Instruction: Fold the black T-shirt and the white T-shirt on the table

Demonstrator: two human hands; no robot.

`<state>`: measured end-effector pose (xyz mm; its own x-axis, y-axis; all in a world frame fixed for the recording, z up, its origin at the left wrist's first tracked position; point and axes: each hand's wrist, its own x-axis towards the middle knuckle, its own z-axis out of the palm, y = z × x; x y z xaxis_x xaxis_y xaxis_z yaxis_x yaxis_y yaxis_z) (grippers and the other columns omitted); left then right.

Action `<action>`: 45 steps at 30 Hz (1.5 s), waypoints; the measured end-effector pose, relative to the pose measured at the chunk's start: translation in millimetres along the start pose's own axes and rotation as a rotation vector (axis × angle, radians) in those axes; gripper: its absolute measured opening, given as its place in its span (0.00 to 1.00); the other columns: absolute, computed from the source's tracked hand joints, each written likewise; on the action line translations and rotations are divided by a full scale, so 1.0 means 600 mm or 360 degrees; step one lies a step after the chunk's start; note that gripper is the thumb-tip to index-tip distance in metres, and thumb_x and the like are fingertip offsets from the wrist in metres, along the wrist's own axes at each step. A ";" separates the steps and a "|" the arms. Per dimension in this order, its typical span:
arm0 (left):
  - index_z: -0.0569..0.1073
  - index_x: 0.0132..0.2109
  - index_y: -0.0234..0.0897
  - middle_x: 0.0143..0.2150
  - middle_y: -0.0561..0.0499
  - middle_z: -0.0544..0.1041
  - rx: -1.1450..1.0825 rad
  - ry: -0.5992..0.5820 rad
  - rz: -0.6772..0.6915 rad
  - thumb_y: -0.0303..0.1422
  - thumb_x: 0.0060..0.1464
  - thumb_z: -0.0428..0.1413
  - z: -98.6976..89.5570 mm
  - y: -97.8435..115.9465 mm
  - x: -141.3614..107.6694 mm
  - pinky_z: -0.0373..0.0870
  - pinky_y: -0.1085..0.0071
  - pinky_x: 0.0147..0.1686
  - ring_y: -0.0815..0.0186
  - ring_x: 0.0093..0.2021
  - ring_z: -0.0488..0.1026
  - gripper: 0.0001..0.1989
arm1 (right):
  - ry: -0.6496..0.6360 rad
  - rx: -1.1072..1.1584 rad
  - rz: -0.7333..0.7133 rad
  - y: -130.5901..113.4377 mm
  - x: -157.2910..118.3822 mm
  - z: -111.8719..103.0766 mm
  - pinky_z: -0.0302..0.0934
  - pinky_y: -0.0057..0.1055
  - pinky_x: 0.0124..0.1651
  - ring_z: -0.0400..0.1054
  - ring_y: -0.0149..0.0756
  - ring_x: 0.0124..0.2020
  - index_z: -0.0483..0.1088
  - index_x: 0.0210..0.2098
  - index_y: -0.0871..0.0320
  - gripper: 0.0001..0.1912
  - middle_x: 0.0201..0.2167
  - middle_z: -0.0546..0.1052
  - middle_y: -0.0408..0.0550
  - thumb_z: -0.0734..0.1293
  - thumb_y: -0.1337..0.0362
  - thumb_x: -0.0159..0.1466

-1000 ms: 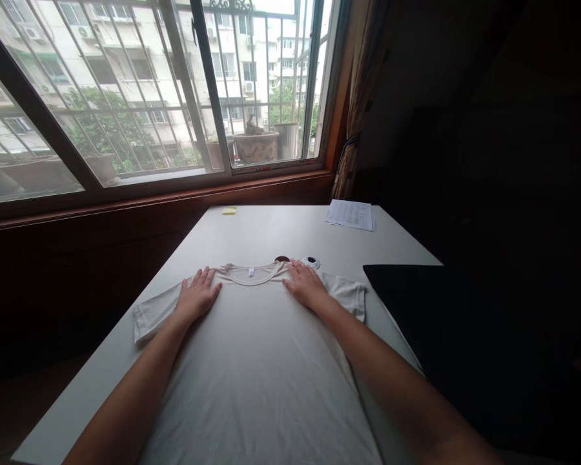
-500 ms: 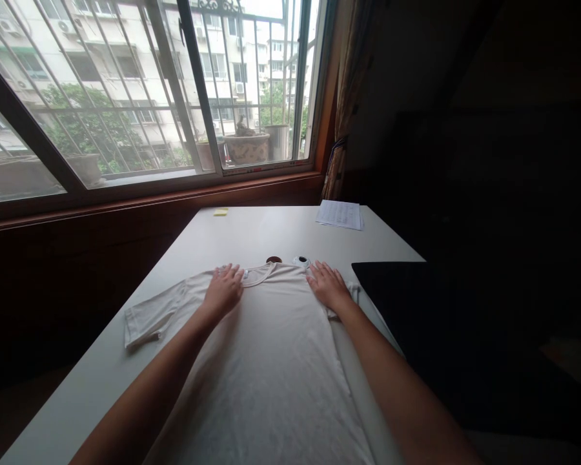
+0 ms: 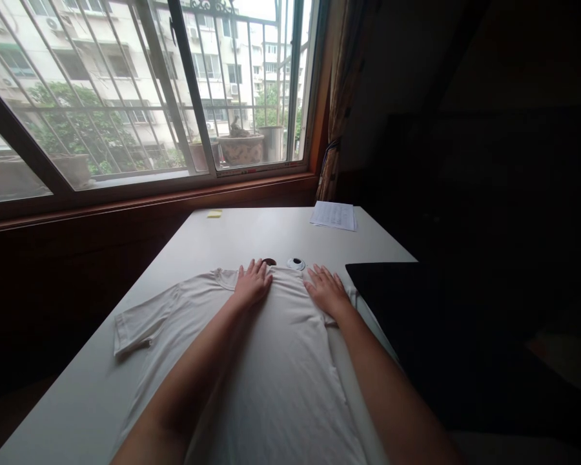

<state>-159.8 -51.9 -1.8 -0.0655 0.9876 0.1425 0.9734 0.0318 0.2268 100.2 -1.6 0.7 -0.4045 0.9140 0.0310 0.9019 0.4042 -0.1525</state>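
Note:
A white short-sleeved T-shirt [image 3: 281, 361] lies spread on the white table [image 3: 252, 236], its collar toward the far side and one sleeve stretched out at the left. My left hand [image 3: 254, 283] rests flat on the shirt just right of the neckline, fingers apart. On the shirt's right shoulder lies my right hand [image 3: 326, 289], fingers spread, partly hiding the right sleeve. Just beyond the collar sit a dark brown round object [image 3: 270, 262], partly covered by my left fingers, and a white round object with a black centre [image 3: 296, 264].
Printed papers [image 3: 334, 216] lie at the table's far right, and a yellow sticky note [image 3: 215, 214] at the far left. A black object [image 3: 387, 303] covers the right edge. Beyond the table are a barred window and a curtain [image 3: 332, 116].
My left hand has moved right across the shirt, from the left of the neckline to its right, uncovering the left shoulder. My right hand stays nearly in place. The view has shifted slightly.

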 end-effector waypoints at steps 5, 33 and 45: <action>0.68 0.65 0.37 0.72 0.37 0.59 -0.0068 0.0191 -0.0139 0.40 0.71 0.42 -0.004 -0.021 0.026 0.50 0.42 0.69 0.46 0.75 0.47 0.23 | 0.0030 0.0024 0.0016 0.001 0.001 0.001 0.33 0.48 0.74 0.38 0.41 0.76 0.53 0.73 0.53 0.33 0.76 0.49 0.45 0.49 0.47 0.74; 0.80 0.40 0.42 0.51 0.44 0.78 -0.0206 0.0436 0.0110 0.26 0.61 0.55 -0.020 -0.040 0.075 0.68 0.54 0.60 0.52 0.59 0.66 0.10 | -0.0041 0.0047 0.0047 0.015 0.001 -0.002 0.29 0.53 0.74 0.34 0.47 0.76 0.51 0.74 0.47 0.35 0.77 0.45 0.43 0.47 0.41 0.73; 0.61 0.71 0.39 0.73 0.43 0.60 0.0025 0.0018 0.0483 0.42 0.71 0.43 0.000 0.094 -0.017 0.45 0.47 0.72 0.51 0.75 0.49 0.27 | -0.0035 0.0023 0.0044 0.011 0.001 -0.002 0.29 0.52 0.74 0.33 0.45 0.76 0.48 0.75 0.54 0.38 0.77 0.43 0.47 0.46 0.41 0.73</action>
<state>-104.0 -59.9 9.8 0.2267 0.9506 0.2122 0.9521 -0.2622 0.1571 106.2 2.0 0.8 -0.3826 0.9239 0.0045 0.9106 0.3779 -0.1671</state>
